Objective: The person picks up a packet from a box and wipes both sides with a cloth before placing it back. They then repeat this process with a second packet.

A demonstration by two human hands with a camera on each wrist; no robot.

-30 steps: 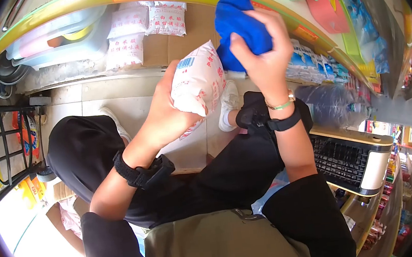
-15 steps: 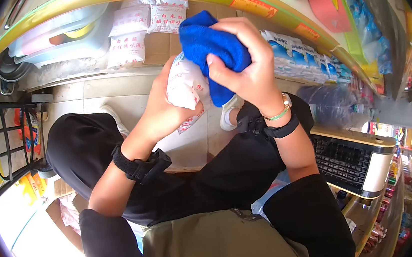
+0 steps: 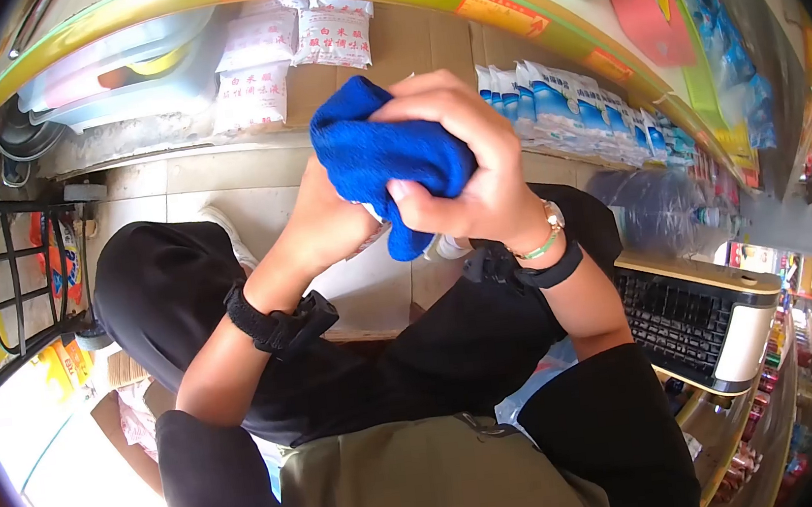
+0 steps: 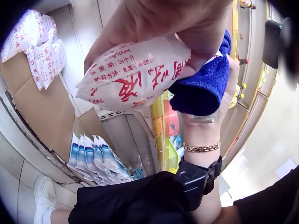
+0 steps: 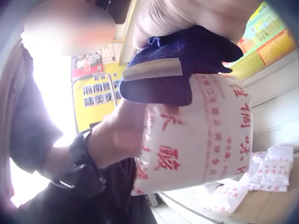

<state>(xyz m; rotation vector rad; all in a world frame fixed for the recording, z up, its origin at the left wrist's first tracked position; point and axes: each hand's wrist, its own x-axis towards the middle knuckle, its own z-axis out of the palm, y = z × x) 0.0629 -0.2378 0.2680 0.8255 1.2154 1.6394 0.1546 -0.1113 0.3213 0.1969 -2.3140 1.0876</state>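
My left hand (image 3: 328,217) grips a white plastic pouch with red print (image 4: 133,72), its fingers curled round it in the left wrist view. A bunched blue cloth (image 3: 390,151) is held in my right hand (image 3: 475,152), thumb on one side and fingers on the other. The cloth lies against the upper part of the pouch and hides most of it in the head view. From the right wrist view, the printed side of the pouch (image 5: 201,135) shows below the cloth, which has a pale label on its edge.
Similar white pouches (image 3: 255,91) lie on cardboard (image 3: 419,49) on the low shelf, beside a clear plastic bin (image 3: 122,95). Blue-and-white packets (image 3: 568,103) stand in a row further right. A large clear bottle (image 3: 654,208) is by the right knee, and a black wire rack (image 3: 13,285) at left.
My right hand has brought the blue cloth left and down, from the pouch's right side to over it. The left hand keeps its hold on the pouch, nearly in place.
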